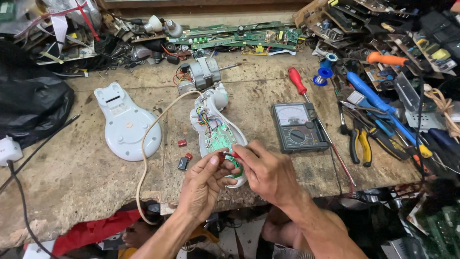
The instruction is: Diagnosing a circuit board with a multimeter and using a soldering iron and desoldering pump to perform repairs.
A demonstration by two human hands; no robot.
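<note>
An opened white appliance base (216, 125) lies on the workbench (86, 182), showing a green circuit board (218, 139) and coloured wires. Over its near end, my left hand (203, 184) and my right hand (268, 172) meet. Between their fingertips they pinch a small red part (229, 156), right above the board. A small electric motor (202, 74) sits just behind the base. The white bottom cover (125, 122) lies to the left, with a cream cable (143, 158) curving past it and over the bench edge.
An analog multimeter (297, 127) lies to the right, with a red-handled screwdriver (297, 80) behind it. Pliers (360, 144), blue tools and more screwdrivers crowd the right side. Small red and black parts (183, 153) lie left of the board. Circuit boards (239, 36) line the back; a black bag (28, 105) is at left.
</note>
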